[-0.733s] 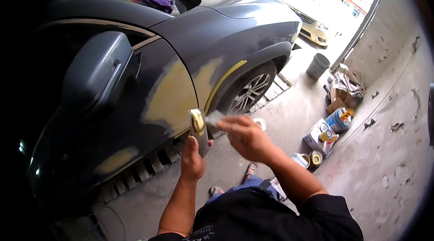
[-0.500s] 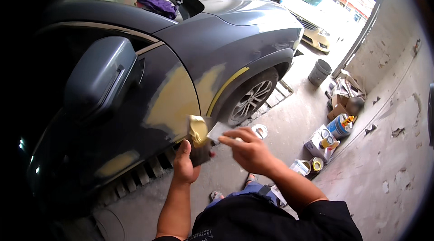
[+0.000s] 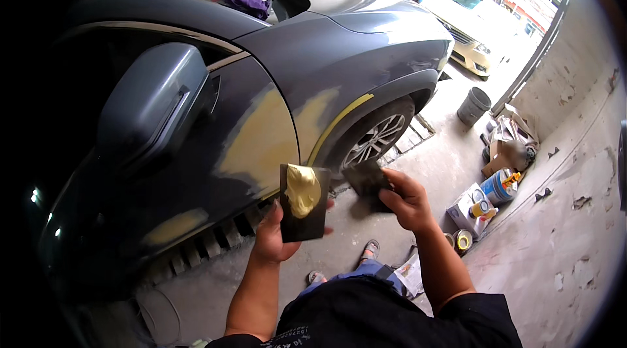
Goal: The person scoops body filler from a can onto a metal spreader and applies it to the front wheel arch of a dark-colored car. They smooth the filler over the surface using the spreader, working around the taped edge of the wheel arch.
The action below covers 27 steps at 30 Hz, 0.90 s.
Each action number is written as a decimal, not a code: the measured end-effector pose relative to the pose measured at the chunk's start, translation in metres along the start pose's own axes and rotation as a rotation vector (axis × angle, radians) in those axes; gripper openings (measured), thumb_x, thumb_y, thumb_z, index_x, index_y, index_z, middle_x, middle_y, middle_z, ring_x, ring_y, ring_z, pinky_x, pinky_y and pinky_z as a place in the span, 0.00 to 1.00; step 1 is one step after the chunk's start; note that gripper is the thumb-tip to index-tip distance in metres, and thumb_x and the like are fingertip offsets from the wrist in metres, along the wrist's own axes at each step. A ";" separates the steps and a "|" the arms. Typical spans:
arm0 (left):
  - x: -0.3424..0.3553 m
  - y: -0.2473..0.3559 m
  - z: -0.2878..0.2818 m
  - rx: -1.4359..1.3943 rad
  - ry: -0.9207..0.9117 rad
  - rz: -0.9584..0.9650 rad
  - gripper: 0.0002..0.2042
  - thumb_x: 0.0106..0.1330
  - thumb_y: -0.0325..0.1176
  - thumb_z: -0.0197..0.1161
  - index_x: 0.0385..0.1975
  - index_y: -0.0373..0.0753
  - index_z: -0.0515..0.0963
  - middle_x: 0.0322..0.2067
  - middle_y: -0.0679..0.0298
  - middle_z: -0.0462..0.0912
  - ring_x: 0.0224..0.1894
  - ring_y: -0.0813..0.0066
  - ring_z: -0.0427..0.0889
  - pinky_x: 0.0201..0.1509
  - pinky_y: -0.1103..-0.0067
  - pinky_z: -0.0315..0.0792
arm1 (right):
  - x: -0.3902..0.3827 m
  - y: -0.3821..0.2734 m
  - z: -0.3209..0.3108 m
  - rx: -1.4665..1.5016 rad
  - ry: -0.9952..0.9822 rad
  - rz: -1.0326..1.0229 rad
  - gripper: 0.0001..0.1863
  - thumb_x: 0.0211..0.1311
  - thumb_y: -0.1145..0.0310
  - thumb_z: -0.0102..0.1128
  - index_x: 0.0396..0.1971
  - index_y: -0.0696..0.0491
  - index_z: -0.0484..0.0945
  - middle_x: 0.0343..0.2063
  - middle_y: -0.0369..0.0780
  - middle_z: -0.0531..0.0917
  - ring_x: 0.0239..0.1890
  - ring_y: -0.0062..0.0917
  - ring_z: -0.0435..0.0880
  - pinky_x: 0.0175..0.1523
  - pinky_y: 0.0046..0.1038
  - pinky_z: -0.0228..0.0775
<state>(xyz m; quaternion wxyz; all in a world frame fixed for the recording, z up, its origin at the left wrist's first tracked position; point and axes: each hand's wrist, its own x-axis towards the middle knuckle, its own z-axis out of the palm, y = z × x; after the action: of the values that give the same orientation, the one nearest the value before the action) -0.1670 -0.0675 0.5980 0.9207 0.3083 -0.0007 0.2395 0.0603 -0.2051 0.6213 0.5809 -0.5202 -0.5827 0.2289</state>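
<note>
Beside grey car (image 3: 339, 54), hands holding putty board (image 3: 304, 203), spreader (image 3: 367, 179)

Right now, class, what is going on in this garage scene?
A person stands beside a dark grey car whose door and fender carry patches of yellowish filler. The left hand holds a dark flat board with a blob of the same filler on it. The right hand grips a dark spreader, held apart from the board. Cans and boxes sit on the floor by the wall.
</note>
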 end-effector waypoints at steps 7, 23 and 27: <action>0.015 -0.032 -0.002 0.566 0.100 0.336 0.33 0.71 0.54 0.49 0.66 0.35 0.59 0.58 0.58 0.72 0.60 0.70 0.70 0.62 0.73 0.65 | -0.007 0.010 0.049 0.656 -0.028 0.599 0.24 0.62 0.77 0.58 0.57 0.59 0.64 0.44 0.42 0.80 0.46 0.21 0.78 0.52 0.24 0.71; -0.004 -0.012 -0.019 -0.198 -0.166 -0.222 0.33 0.69 0.54 0.49 0.64 0.35 0.59 0.56 0.47 0.71 0.51 0.43 0.78 0.44 0.53 0.79 | 0.040 -0.031 0.016 -0.244 -0.387 -0.124 0.22 0.52 0.83 0.56 0.50 0.54 0.78 0.51 0.45 0.78 0.53 0.39 0.77 0.58 0.36 0.67; 0.006 -0.014 0.004 0.047 0.088 -0.021 0.32 0.70 0.55 0.48 0.65 0.36 0.59 0.56 0.53 0.73 0.55 0.55 0.76 0.51 0.59 0.75 | 0.040 -0.009 0.020 -0.598 -0.012 -0.075 0.23 0.51 0.81 0.57 0.50 0.54 0.79 0.48 0.44 0.79 0.51 0.39 0.77 0.56 0.37 0.69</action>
<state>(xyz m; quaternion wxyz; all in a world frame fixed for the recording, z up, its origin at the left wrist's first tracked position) -0.1551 -0.0769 0.5936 0.9148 0.3190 0.0489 0.2429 0.0476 -0.1670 0.6420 0.4065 -0.6451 -0.6464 0.0286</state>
